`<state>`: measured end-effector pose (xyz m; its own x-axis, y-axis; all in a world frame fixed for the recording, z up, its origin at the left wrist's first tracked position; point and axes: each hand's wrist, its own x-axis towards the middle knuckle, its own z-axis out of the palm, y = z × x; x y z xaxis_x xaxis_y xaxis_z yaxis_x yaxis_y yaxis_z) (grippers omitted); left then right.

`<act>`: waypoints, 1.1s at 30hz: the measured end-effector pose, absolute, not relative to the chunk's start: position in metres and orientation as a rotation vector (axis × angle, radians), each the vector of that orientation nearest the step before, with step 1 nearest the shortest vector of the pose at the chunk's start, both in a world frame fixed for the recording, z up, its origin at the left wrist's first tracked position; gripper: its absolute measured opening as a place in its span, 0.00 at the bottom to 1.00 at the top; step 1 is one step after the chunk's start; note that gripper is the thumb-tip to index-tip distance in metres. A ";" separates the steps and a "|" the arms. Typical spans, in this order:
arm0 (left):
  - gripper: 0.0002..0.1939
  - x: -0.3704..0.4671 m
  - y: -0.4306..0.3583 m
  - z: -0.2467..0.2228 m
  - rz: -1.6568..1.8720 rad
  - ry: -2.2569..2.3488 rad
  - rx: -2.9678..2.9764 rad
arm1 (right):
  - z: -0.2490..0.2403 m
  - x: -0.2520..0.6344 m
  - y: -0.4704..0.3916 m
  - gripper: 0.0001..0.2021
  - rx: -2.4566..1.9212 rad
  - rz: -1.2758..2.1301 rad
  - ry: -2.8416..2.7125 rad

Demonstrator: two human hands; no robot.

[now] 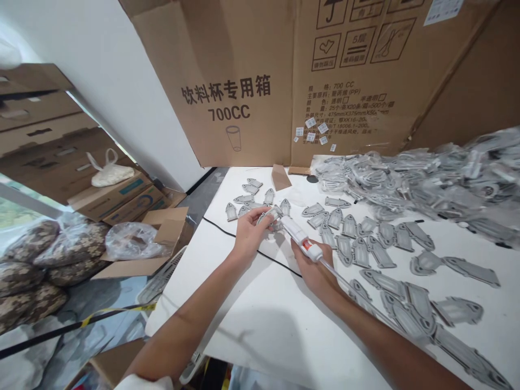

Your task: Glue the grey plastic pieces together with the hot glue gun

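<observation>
My left hand (252,230) pinches a small grey plastic part (273,215) above the white table (227,303). In my right hand (314,265) is a white glue gun (297,232) with an orange-red detail; a clear stick trails from its rear over my forearm. The gun's tip points at the held part, and whether they touch is too small to tell. Behind my left hand lie several similar grey parts (244,199). Many more grey parts (361,252) are spread to the right of my right hand.
A large cardboard box (239,49) stands along the table's back edge. Bagged grey pieces (385,173) are heaped at the back right. A black cable (280,264) crosses the table. Left of it are an open carton (173,227) and camouflage-patterned bundles (69,249).
</observation>
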<state>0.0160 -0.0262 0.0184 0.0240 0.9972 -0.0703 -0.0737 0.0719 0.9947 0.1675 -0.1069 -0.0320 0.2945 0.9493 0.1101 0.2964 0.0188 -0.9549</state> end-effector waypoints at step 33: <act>0.16 0.017 -0.026 0.017 1.202 1.182 1.120 | -0.030 0.170 -0.108 0.18 -1.543 0.694 -1.290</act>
<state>0.0168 -0.0263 0.0171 0.0027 0.9986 -0.0529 -0.0697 0.0530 0.9962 0.1695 -0.1083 -0.0295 0.2758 0.9489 0.1535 0.3950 0.0337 -0.9181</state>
